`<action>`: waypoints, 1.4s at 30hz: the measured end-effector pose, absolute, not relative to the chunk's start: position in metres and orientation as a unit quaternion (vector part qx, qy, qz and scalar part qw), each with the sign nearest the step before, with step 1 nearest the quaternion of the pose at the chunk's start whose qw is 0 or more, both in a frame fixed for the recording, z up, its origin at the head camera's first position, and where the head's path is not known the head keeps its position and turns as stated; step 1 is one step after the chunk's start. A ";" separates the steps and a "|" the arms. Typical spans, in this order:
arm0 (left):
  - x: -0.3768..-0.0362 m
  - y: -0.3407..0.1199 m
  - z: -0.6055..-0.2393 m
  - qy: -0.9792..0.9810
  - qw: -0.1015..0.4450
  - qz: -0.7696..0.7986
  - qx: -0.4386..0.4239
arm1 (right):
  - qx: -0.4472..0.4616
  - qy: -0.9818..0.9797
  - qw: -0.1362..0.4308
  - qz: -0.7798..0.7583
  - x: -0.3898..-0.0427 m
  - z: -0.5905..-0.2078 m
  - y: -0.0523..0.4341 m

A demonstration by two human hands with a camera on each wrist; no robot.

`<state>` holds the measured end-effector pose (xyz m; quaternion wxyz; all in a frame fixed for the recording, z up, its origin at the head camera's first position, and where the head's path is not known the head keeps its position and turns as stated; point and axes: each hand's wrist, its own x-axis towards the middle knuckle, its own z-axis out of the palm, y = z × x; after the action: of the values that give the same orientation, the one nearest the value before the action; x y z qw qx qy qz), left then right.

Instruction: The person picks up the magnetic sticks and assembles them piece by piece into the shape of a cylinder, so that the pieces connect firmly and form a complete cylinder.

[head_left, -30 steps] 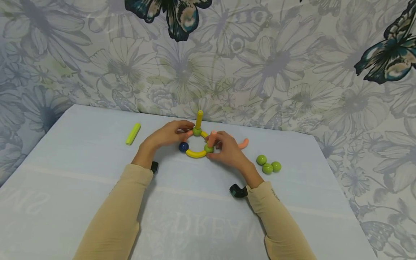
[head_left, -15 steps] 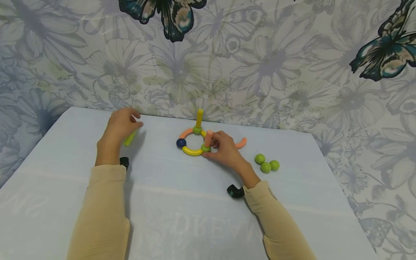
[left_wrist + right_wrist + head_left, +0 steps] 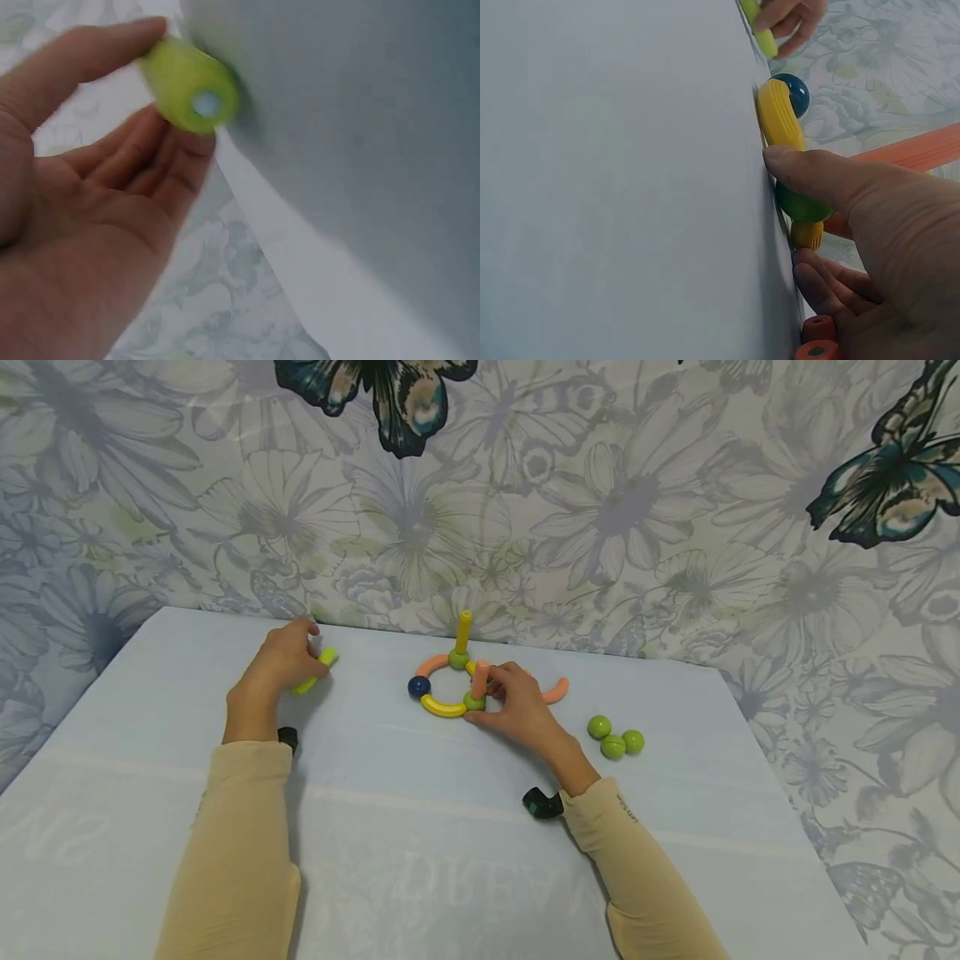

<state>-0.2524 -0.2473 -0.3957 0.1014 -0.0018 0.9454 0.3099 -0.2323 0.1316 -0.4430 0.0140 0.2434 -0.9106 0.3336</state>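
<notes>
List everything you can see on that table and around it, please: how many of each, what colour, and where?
Lime-green stick: one, far left of the table, pinched in the left hand.
Curved pieces: one yellow, two orange, linked in a ring at the middle; another orange one behind the right hand.
Upright sticks: one yellow, one orange, standing on the ring's green balls.
Blue ball: one, on the ring's left.
Loose green balls: three, clustered at right.
Table: one, pale blue.
Backdrop: floral cloth with butterflies.
Left hand: holds the lime-green stick.
Right hand: grips the ring's near green ball.
</notes>
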 end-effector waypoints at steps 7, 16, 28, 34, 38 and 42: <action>-0.254 -0.209 -0.386 0.910 0.009 0.406 0.083 | 0.244 -0.910 0.012 0.336 -0.232 -0.446 0.133; -0.252 -0.160 -0.370 0.877 -0.013 0.454 0.156 | 0.240 -0.913 0.024 0.330 -0.233 -0.448 0.135; -0.257 -0.145 -0.382 0.878 0.046 0.435 0.197 | 0.230 -0.914 0.019 0.335 -0.235 -0.448 0.135; -0.264 -0.144 -0.405 0.886 0.095 0.407 0.200 | 0.234 -0.911 0.019 0.339 -0.234 -0.448 0.135; -0.263 -0.142 -0.407 0.896 0.093 0.387 0.197 | 0.236 -0.911 0.018 0.338 -0.235 -0.446 0.134; -0.263 -0.140 -0.409 0.902 0.104 0.374 0.191 | 0.236 -0.913 0.012 0.332 -0.235 -0.443 0.134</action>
<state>-0.2634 -0.1398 -0.4090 0.1044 0.1907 0.9017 0.3737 -0.2349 0.1341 -0.4434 0.0118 0.2363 -0.9130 0.3322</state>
